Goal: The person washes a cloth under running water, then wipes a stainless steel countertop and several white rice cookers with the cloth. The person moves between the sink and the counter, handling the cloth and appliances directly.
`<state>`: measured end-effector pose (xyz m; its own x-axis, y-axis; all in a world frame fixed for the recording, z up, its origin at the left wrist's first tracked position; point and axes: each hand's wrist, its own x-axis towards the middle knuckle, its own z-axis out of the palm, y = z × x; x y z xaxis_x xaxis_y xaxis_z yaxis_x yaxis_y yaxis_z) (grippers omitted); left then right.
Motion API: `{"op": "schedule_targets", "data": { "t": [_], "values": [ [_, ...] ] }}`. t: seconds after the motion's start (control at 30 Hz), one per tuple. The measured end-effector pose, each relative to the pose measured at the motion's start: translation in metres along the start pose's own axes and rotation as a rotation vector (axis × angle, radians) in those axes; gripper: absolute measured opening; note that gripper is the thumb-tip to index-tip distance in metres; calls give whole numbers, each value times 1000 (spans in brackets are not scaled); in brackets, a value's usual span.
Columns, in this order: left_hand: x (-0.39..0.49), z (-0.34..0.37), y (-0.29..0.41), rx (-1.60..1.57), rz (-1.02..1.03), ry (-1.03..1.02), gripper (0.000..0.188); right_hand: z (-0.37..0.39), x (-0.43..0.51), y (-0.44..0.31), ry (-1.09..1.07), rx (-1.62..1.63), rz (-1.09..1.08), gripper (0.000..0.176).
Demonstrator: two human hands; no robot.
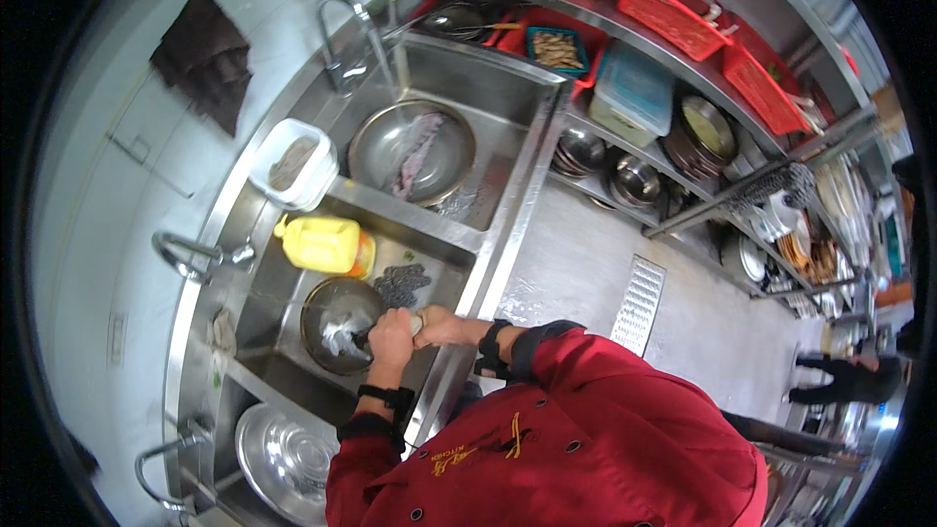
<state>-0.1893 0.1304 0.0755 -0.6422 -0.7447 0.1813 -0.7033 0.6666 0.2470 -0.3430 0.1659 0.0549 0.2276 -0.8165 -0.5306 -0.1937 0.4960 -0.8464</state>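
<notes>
My left hand (392,339) and my right hand (437,326) meet over the middle sink, both closed around a tool handle (416,324) with a pale end. Most of this tool is hidden by my fingers, and its dark front part (360,339) points into a round metal bowl (322,315). Bright, whitish glare or liquid shows inside that bowl; I cannot tell which. Just beyond my hands lies a grey metal mesh scrubber (402,284) on the sink floor. A yellow plastic jug (322,244) lies beside the bowl.
In the far sink a large metal bowl (373,154) holds a strip of pinkish raw flesh (419,154). A white tub (322,174) sits on the divider. Left are curved faucets (172,252); nearer is a steel basin (256,446). Red baskets (673,18) fill shelves. Another person (849,378) stands far right.
</notes>
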Motion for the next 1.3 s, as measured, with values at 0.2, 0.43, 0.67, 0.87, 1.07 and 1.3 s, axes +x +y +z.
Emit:
{"op": "schedule_targets", "data": {
  "t": [0.2, 0.43, 0.67, 0.87, 1.07, 1.3],
  "values": [
    [26, -23, 55, -385, -263, 44, 57, -45, -42, 4, 103, 444, -66, 58],
    [98, 13, 187, -1164, -399, -81, 39, -190, -140, 79, 453, 76, -202, 29],
    [184, 109, 383, -1044, -485, -482, 46, -343, -356, 169, 913, 999, -312, 15],
    [204, 144, 602, -1378, -159, -971, 57, -386, -490, 194, 1014, 818, -643, 22],
    [190, 147, 750, -1894, -477, -1769, 65, -412, -532, 239, 864, 1953, -1074, 41],
    [220, 220, 861, -1645, -350, -1821, 55, -488, -591, 314, 1184, 1748, -887, 26]
  ]
}}
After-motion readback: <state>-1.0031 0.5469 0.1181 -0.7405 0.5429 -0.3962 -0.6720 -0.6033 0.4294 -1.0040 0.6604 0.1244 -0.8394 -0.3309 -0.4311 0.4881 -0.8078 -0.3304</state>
